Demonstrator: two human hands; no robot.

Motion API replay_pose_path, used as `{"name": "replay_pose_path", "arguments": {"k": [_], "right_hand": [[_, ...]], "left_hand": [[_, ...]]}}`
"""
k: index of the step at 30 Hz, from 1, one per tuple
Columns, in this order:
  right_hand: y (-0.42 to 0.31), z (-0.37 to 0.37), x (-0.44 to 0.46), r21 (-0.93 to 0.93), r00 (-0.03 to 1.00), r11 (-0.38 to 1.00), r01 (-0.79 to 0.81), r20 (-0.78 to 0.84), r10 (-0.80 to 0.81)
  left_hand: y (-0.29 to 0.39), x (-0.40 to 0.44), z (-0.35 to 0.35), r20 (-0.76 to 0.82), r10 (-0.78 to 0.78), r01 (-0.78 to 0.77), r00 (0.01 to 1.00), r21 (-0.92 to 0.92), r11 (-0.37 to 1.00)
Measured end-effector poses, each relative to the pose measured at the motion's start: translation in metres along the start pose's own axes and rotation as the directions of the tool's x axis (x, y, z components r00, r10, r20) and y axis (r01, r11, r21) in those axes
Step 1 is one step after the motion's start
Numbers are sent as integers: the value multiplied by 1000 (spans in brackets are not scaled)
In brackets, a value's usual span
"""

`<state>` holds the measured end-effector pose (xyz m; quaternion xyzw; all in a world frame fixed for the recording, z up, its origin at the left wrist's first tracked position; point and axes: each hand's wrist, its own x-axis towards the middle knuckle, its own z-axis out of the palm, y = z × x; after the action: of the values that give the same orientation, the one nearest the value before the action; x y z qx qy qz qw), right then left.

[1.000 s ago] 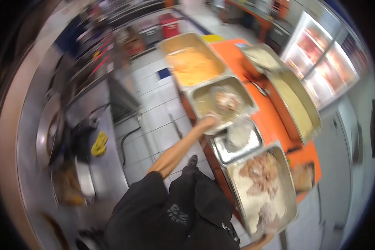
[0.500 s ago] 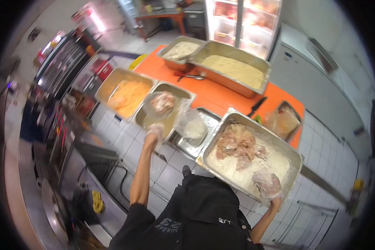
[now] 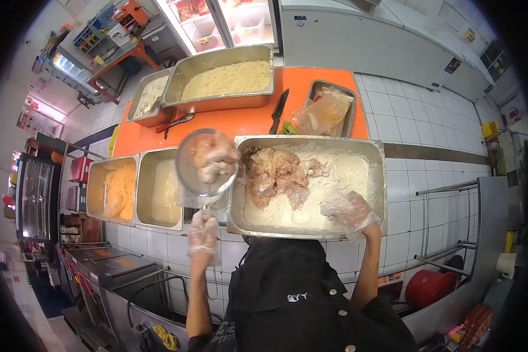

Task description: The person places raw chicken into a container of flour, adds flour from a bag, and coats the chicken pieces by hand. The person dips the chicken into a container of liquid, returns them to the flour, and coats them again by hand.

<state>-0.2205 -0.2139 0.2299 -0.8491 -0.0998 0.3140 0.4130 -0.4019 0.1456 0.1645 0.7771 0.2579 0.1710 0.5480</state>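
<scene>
My left hand (image 3: 203, 233), in a clear plastic glove, is wrapped round the handle of a strainer (image 3: 187, 164). Raw chicken pieces (image 3: 217, 166) lie in the strainer, slightly blurred, at the left edge of the flour pan (image 3: 311, 231). More raw chicken (image 3: 278, 176), partly coated, sits in the flour on the pan's left side. My gloved right hand (image 3: 351, 212) rests palm down over the flour at the front right, fingers apart and dusted white, holding nothing I can see. Left of the strainer stands a pan of pale liquid (image 3: 156, 218).
A pan of orange crumbs (image 3: 94, 196) stands at the far left. Behind, on the orange table (image 3: 234, 120), are a deep pan of pale crumbs (image 3: 217, 104), a smaller pan (image 3: 134, 108), a knife (image 3: 280, 111), red-handled tongs (image 3: 175, 122) and a tray with a plastic bag (image 3: 321, 114).
My left hand has lifted the strainer with chicken out of the liquid pan and carried it right to the flour pan. My right hand stays over the flour. The view has turned.
</scene>
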Motion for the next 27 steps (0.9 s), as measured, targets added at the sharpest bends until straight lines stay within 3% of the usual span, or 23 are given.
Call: {"name": "replay_pose_path", "arguments": {"k": [1,2,4,6,7,8,10,11,12,14,19,22,23,26,27], "right_hand": [[-2,-2,-2,-4,1000,1000,13,-8,-13],[-6,-3,-2,-15,999,999,44,-21,-44],[-15,-5,-3,-46,999,998,45,-21,-46],[-22,-2,-2,-91,998,995,49,-32,-52],[-25,0,-1,-95,997,994,62,-44,-66],[-28,4,1,-94,994,992,83,-62,-89],[-34,14,8,-88,984,987,137,-102,-145],[-37,21,11,-85,976,982,168,-122,-178],[-44,28,16,-86,967,975,204,-140,-214],[-62,43,29,-97,936,952,290,-176,-303],[-125,98,69,-120,799,826,550,-210,-563],[-169,140,94,-109,680,709,697,-211,-702],[-185,156,101,-100,635,663,742,-211,-743],[-235,203,115,-27,515,534,845,-222,-828],[-249,216,117,2,478,492,870,-243,-844]], "left_hand": [[-24,0,16,3,178,-178,984,36,983],[-40,0,34,-39,2,5,999,198,980],[-52,-4,52,-118,-170,201,978,342,918],[-51,-3,61,59,-47,16,997,441,897],[-35,-5,62,119,-4,-70,993,613,787],[-38,-7,65,121,1,-75,993,606,792],[-43,-15,65,88,132,-156,987,388,908],[-40,-21,65,75,41,-62,996,294,954],[-26,-22,63,74,44,-64,996,288,955],[0,-19,54,200,-189,209,961,-84,974],[39,1,-4,470,-98,255,877,-283,924],[38,16,-45,384,-90,213,919,-291,933],[41,18,-62,407,-186,324,894,-301,897],[19,21,-97,337,-261,394,905,-427,814],[19,23,-107,270,-176,276,947,-402,873]]}}
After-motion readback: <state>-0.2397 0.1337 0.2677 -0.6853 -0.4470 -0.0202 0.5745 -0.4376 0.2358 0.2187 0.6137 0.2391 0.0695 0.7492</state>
